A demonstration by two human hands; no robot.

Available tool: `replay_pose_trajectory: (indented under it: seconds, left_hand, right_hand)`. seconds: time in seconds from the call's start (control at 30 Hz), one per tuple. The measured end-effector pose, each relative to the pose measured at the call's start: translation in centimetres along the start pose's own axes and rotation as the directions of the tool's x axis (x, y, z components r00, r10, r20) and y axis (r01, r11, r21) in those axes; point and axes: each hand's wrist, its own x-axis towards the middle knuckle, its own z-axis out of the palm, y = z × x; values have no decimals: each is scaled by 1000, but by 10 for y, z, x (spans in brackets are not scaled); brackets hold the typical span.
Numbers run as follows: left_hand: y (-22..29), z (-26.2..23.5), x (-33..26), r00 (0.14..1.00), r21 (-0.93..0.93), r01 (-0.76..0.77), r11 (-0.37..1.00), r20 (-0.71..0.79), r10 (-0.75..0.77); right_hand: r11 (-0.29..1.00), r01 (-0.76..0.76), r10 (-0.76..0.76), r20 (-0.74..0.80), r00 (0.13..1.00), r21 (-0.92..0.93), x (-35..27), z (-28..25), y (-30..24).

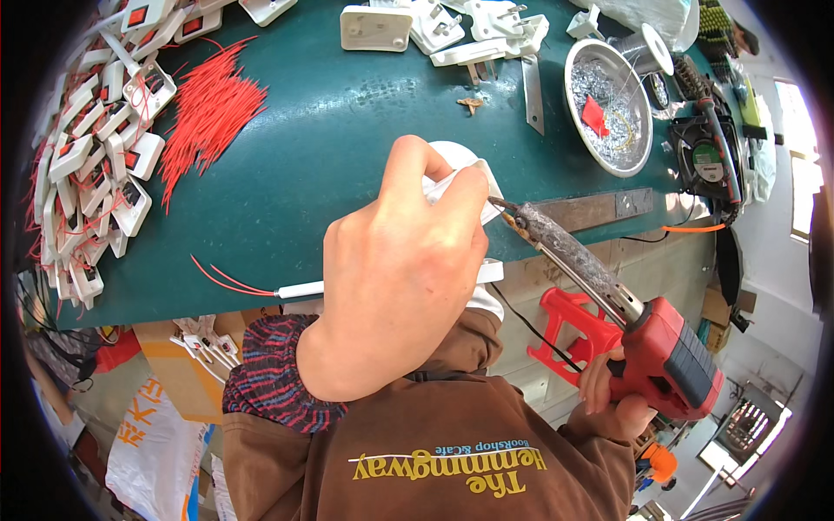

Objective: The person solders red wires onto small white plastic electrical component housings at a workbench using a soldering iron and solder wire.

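My left hand (400,260), in a striped knit cuff, is closed with bent fingers on a white plastic housing (493,178). The inside of that housing is hidden from me. In my right hand (621,404) is the red and black handle of a soldering iron (673,360), shaped like a gun. Its dark shaft slants up to the left, and the tip meets the housing's edge beside my left fingers; whether they touch I cannot tell. A white cable (300,290) with thin red wires (228,280) at its end runs under my left hand along the table edge.
White housings with red switches (95,165) are heaped at the left beside a bundle of red wires (213,108). White plug parts (375,29), a steel strip (532,95), a bowl of metal scraps (569,74) and a solder spool (658,49) lie farther back. A red stool (569,326) stands below.
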Motion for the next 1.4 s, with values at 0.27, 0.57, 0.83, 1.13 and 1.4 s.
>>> replay_pose_trajectory:
  seconds: [0.27, 0.57, 0.83, 1.13, 1.4]
  left_hand:
    - [0, -2, 0, 1000, 33, 3, 999, 18, -4]
    - [2, 0, 1, 1000, 36, -7, 999, 12, 7]
    - [4, 1, 1, 1000, 74, -5, 997, 19, 4]
    - [4, 0, 1, 1000, 37, 19, 999, 22, -20]
    - [7, -2, 6, 999, 55, 20, 998, 43, -23]
  right_hand:
    - [995, -89, 96, -188, 977, 49, 5, 11, -1]
    - [888, -265, 360, -209, 909, 377, -51, -40, 32]
    - [999, -28, 18, -320, 947, -27, -20, -5, 21]
    - [998, 11, -2, -132, 991, 62, 0, -5, -3]
    - [994, 103, -99, -87, 991, 46, 12, -15, 12]
